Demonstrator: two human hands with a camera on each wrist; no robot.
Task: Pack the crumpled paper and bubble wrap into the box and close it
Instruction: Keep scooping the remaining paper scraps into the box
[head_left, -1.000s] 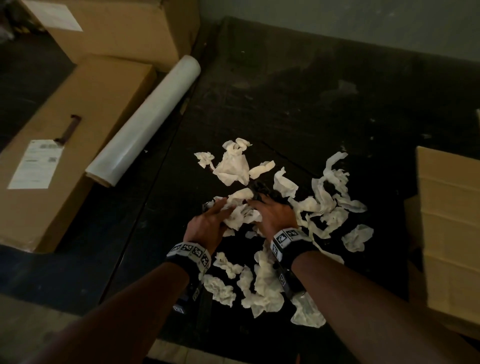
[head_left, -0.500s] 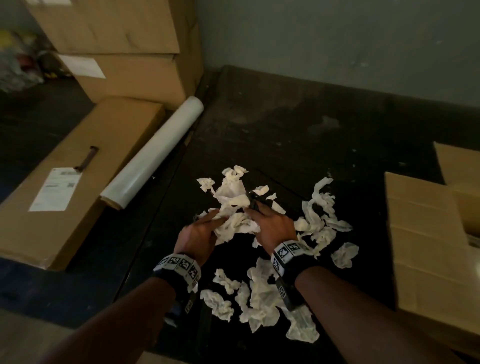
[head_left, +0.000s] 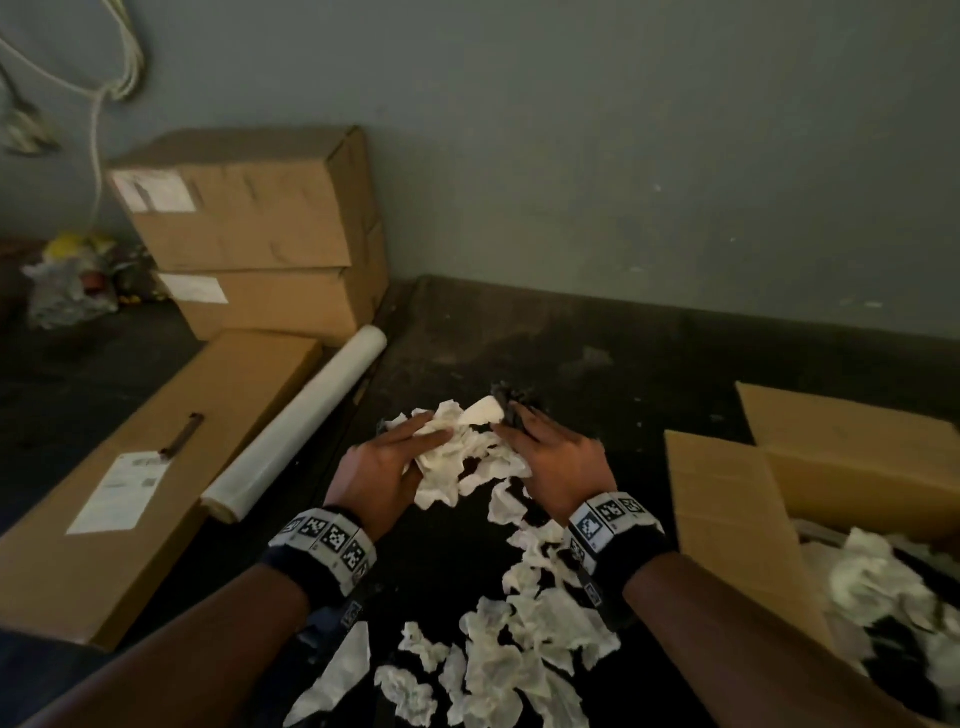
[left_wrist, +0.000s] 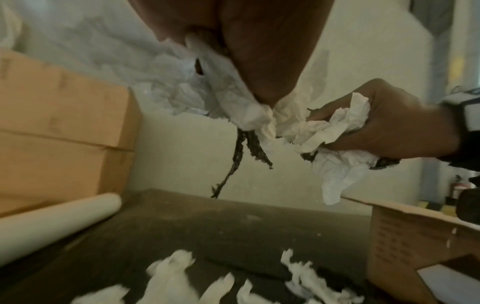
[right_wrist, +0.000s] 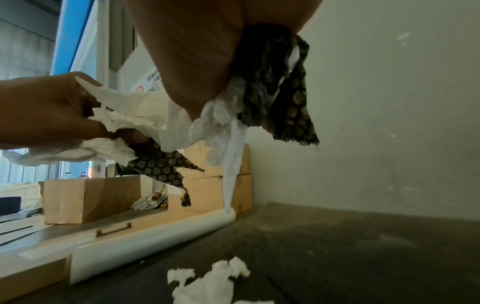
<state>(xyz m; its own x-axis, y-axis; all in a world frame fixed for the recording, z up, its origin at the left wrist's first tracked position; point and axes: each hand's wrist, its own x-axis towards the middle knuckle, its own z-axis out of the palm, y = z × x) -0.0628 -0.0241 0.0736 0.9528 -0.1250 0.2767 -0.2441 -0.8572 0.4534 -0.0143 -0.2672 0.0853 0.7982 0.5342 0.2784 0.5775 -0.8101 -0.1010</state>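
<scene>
Both hands hold one bundle of white crumpled paper (head_left: 457, 457) and black bubble wrap (head_left: 511, 410) in the air above the dark table. My left hand (head_left: 384, 467) grips its left side, and my right hand (head_left: 556, 457) grips its right side. The right wrist view shows black bubble wrap (right_wrist: 283, 98) hanging under the right palm, with white paper (right_wrist: 135, 115) stretching to the left hand (right_wrist: 52, 111). In the left wrist view the right hand (left_wrist: 389, 131) curls round paper (left_wrist: 322, 131). More crumpled paper (head_left: 519, 649) lies on the table below. The open cardboard box (head_left: 727, 509) stands at right, with paper (head_left: 872, 582) inside.
A white film roll (head_left: 301, 431) lies at left against a long flat carton (head_left: 156, 467). Two stacked cartons (head_left: 260, 234) stand at the back left by the grey wall. The box's raised flaps (head_left: 831, 426) face the hands.
Both hands have gathered the pile together and lifted the bundle off the table. The head view has tilted up and right, bringing the open box's inside into sight.
</scene>
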